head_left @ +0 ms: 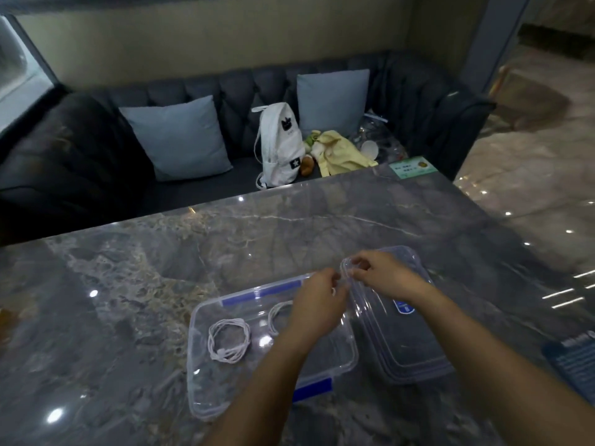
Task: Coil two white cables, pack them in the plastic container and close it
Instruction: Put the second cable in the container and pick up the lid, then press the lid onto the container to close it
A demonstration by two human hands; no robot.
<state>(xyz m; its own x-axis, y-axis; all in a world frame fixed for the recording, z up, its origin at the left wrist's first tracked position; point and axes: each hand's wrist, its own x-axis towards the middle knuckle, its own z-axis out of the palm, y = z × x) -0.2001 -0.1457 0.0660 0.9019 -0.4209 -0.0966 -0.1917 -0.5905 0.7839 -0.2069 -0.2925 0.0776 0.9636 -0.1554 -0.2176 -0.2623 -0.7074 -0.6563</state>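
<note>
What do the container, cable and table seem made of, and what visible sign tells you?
The container looks like clear glossy plastic; the table shows through its walls. The cable is white, likely a rubbery plastic sheath; it lies in soft loops. The table looks like grey veined stone, or a stone-look surface, polished; it mirrors lights.

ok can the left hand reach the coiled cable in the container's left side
Probably yes: the container is open, its lid lies to the right, and nothing covers the coiled cable. The left hand is over the container's right part.
</note>
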